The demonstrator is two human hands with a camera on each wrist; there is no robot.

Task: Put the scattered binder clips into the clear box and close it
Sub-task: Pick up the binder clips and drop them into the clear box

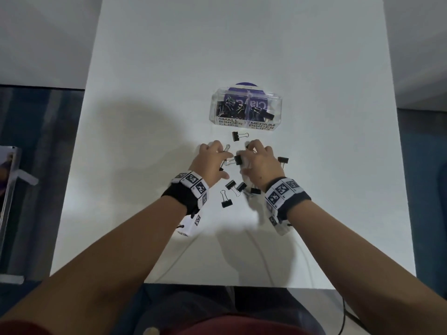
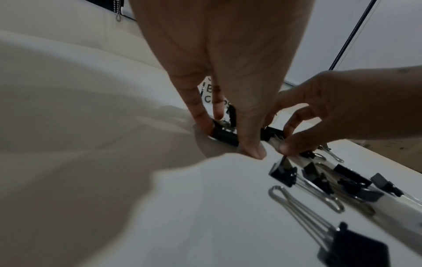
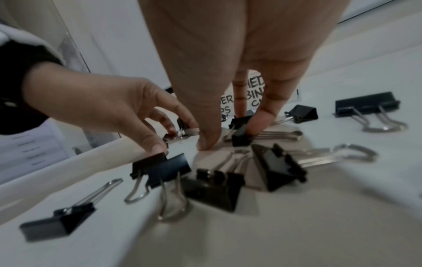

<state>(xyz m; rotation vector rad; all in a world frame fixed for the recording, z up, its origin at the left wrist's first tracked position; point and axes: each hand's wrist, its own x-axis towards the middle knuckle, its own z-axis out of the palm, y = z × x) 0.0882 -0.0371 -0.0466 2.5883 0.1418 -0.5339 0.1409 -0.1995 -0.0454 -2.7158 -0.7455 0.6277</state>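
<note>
From the head camera, both hands are down on the white table [image 1: 150, 68] just in front of the clear box [image 1: 245, 108], which sits open-topped with clips already inside; the left hand [image 1: 210, 163] and right hand [image 1: 258, 163] hide most of what they reach for, loose binder clips [image 1: 233, 189] lying near the wrists. At the left wrist, curled fingers [image 2: 200, 112] pinch a black clip [image 2: 224, 136]. At the right wrist, blurred fingertips [image 3: 262, 119] close on another clip [image 3: 239, 131].
</note>
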